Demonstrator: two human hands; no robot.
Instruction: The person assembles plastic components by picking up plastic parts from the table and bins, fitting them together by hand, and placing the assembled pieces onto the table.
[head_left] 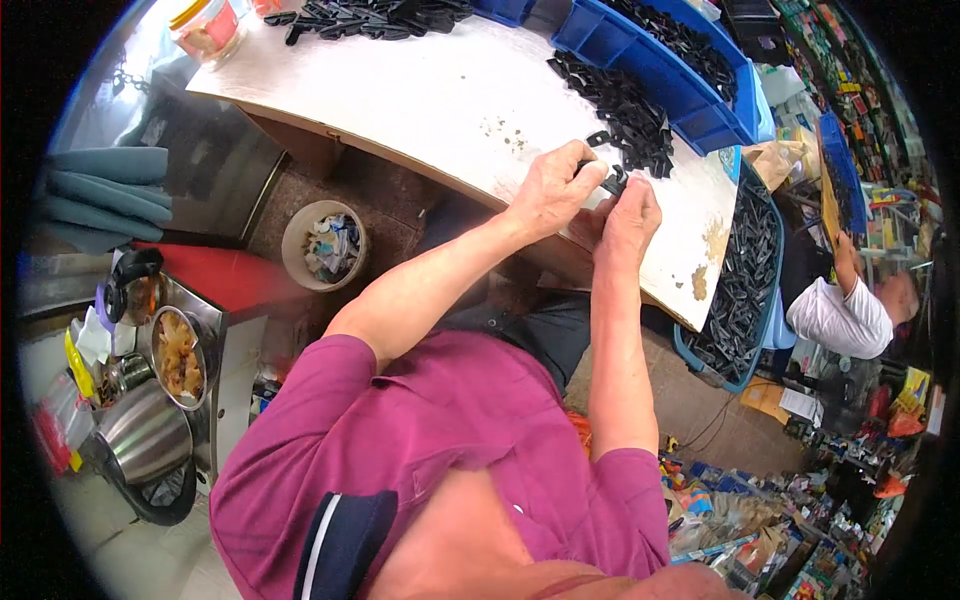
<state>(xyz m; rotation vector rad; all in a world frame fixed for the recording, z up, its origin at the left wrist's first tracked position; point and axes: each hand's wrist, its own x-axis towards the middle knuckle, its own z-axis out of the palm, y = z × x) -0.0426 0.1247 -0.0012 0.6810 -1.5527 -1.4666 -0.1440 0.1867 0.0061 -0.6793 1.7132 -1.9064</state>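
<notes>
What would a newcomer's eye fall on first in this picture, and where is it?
Probably the purple-red shirt, filling the lower middle. Next, the left hand and right hand, holding small black parts at the white tabletop. Then the long blue bin, angled across the upper right, with a heap of black parts beside it.

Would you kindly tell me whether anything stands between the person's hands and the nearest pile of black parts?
Nothing visible does: the pile of black parts lies on the white tabletop just beyond the left hand and right hand.
</notes>
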